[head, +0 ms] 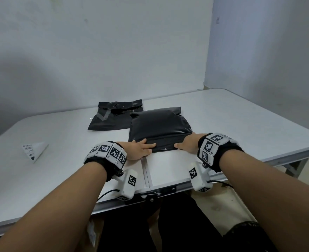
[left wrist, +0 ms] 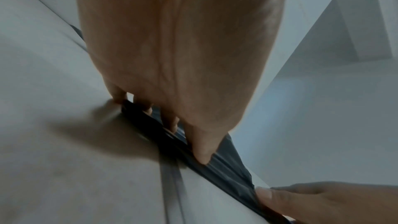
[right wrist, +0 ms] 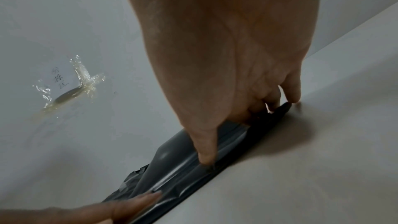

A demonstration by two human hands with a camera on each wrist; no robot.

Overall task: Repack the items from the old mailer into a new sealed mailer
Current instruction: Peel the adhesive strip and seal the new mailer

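A full black mailer [head: 159, 126] lies in the middle of the white table [head: 241, 120], its folded flap [head: 161, 144] along the near edge. My left hand [head: 141, 149] lies flat on the flap's left part, fingers straight and pressing down. My right hand [head: 186, 145] presses the flap's right end the same way. The left wrist view shows the left fingers [left wrist: 202, 149] on the black flap [left wrist: 226, 166]; in the right wrist view the right fingers [right wrist: 206, 152] press the flap [right wrist: 183, 173]. The flat, torn old mailer [head: 113, 117] lies behind and to the left.
A folded white shipping label [head: 34, 150] lies on the table at the left. A seam [head: 146, 171] runs across the tabletop towards the near edge. The wall stands close behind the table. A taped paper note [right wrist: 62, 81] shows in the right wrist view.
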